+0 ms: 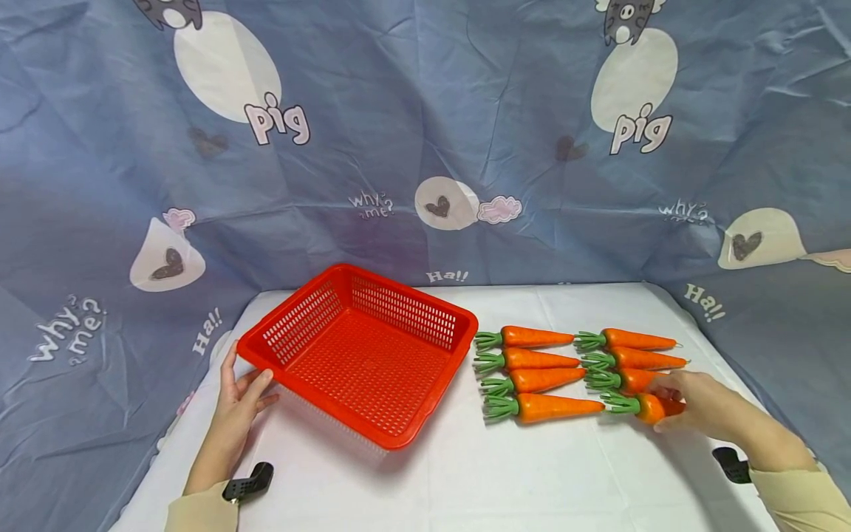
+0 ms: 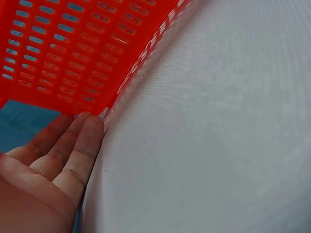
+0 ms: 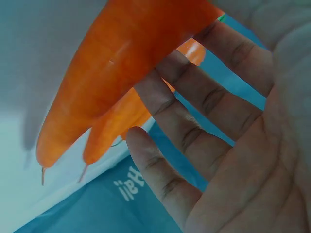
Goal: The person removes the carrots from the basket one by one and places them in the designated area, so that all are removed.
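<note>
On the tabletop (image 1: 412,480), at its right side, the right hand (image 1: 698,406) is lying over the tip end of the nearest carrot (image 1: 641,406), the front one of the right-hand column. Its fingers are curling loosely around the orange body; from the wrist view the fingers (image 3: 194,111) are touching the carrot but a firm grip cannot be told. That carrot is lying flat, its long axis running left to right, green top pointing left toward the basket (image 1: 362,351), tip pointing right under the hand. The left hand (image 1: 239,399), fingers straight, is resting against the basket's near-left corner, well apart from the carrots. So the right hand is much the nearer one.
</note>
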A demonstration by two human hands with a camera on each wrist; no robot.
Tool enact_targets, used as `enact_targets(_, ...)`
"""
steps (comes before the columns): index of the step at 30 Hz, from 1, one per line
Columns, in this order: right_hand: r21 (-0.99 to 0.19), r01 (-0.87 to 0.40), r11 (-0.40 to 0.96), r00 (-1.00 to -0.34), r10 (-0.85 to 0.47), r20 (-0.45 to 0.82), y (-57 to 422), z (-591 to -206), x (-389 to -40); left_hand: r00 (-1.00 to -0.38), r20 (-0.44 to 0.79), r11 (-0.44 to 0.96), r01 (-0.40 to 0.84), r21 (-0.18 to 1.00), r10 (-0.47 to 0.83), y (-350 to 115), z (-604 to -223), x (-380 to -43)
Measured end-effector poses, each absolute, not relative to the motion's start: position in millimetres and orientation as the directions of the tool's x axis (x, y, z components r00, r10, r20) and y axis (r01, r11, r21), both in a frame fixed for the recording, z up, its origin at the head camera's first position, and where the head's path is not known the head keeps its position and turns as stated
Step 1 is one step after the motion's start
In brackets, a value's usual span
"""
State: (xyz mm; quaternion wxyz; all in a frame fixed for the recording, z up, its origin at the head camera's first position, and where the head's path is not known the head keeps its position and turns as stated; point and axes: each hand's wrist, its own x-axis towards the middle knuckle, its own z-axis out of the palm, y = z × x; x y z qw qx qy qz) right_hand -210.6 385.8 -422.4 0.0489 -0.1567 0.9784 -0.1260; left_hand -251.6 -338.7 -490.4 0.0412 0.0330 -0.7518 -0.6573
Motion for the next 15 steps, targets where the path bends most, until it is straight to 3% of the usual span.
enact_targets(15,-0.241,-0.246,0.939,-0.957,-0.274,-0.090,392,-434,-215,-0.994,0.031,0.125,0.017,0.992,-0.108,-338,-490,-251)
